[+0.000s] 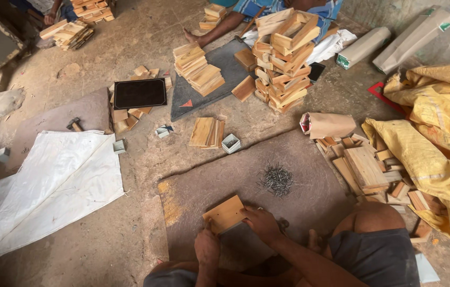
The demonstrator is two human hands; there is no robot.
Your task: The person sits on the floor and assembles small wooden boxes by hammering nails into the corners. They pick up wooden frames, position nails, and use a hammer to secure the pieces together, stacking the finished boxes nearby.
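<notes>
Head view is showing a dusty concrete floor (129, 223); both hands, left hand (207, 246) and right hand (261, 223), are grasping a wooden panel (225, 213) over a dark mat (299, 196) beside loose nails (276, 179).

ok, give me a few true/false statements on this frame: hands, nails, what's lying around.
1. Both hands, left hand and right hand, hold the small wooden board. True.
2. The pile of nails lies on the white sack. False: it lies on the dark mat; the white sack is off to the left.
3. A hammer lies above the white sack. True.
4. The yellow sacking is on the left. False: it is on the right.
</notes>
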